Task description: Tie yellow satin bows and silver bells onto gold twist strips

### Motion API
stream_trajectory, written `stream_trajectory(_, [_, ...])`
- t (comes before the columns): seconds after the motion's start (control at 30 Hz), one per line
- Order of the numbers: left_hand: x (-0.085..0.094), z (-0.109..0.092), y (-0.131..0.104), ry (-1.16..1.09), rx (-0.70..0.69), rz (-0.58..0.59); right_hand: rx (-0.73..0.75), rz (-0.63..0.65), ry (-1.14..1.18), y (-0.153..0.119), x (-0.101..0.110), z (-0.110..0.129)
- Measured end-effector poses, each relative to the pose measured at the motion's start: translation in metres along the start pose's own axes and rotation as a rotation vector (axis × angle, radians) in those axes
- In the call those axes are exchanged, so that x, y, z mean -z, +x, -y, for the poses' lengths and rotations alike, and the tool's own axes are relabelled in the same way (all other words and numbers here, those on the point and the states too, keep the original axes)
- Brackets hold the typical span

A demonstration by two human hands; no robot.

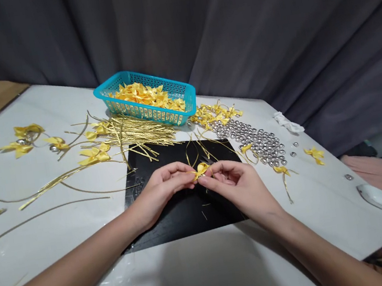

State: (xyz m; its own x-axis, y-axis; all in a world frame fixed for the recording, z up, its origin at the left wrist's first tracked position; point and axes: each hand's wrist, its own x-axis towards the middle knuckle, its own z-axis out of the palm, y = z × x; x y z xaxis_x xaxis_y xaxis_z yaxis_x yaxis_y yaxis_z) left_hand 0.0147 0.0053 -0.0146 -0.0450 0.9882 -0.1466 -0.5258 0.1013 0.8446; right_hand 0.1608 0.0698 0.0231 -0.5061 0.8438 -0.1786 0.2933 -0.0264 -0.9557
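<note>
Head view shows both my hands close together above the black mat [189, 223], which lies on the white counter [183, 279]. Between them is a small yellow bow [201, 168]. My left hand [168, 185] pinches it at its left side, and my right hand [236, 178] grips it from the right, with thumb and fingers. Some of these fingers are hidden, so I cannot tell how each one is placed.

Beyond the mat stands a blue basket [189, 100], holding many yellow pieces [147, 94]. Just before it lies a pile of gold wires [138, 132], and some ends reach over the mat. On the right of the mat, silver beads [248, 136] are spread in a heap, near other yellow bows [221, 114]. On the left, wired bows [94, 154] lie loose. A grey curtain [157, 22] hangs behind everything.
</note>
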Motion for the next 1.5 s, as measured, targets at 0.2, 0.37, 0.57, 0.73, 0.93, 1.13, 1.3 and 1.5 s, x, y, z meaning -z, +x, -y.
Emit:
stream_trajectory(0.2, [-0.001,-0.001,0.001,-0.019,-0.013,0.021,0.001,-0.005,-0.018,0.000,0.003,0.002])
stream_trajectory(0.37, [-0.001,-0.002,0.001,-0.041,0.004,0.022,-0.003,-0.001,0.005,0.000,0.003,0.000])
stream_trajectory(0.57, [-0.001,-0.001,0.000,-0.013,0.010,-0.060,-0.028,-0.022,0.013,0.004,0.005,-0.001])
stream_trajectory(0.73, [-0.001,0.001,0.000,0.075,-0.086,-0.115,-0.097,0.049,0.104,0.008,0.007,-0.004])
stream_trajectory(0.93, [-0.004,0.001,-0.001,0.216,-0.196,-0.178,-0.246,0.214,0.266,0.013,0.007,-0.012])
stream_trajectory(1.13, [-0.001,0.003,0.000,0.119,-0.174,-0.203,-0.271,0.244,0.328,0.016,0.007,-0.013])
stream_trajectory(1.3, [0.001,0.004,0.000,0.094,-0.182,-0.243,-0.253,0.236,0.294,0.018,0.008,-0.016])
stream_trajectory(1.5, [0.001,0.003,0.000,0.141,-0.169,-0.216,-0.216,0.236,0.265,0.016,0.007,-0.015])
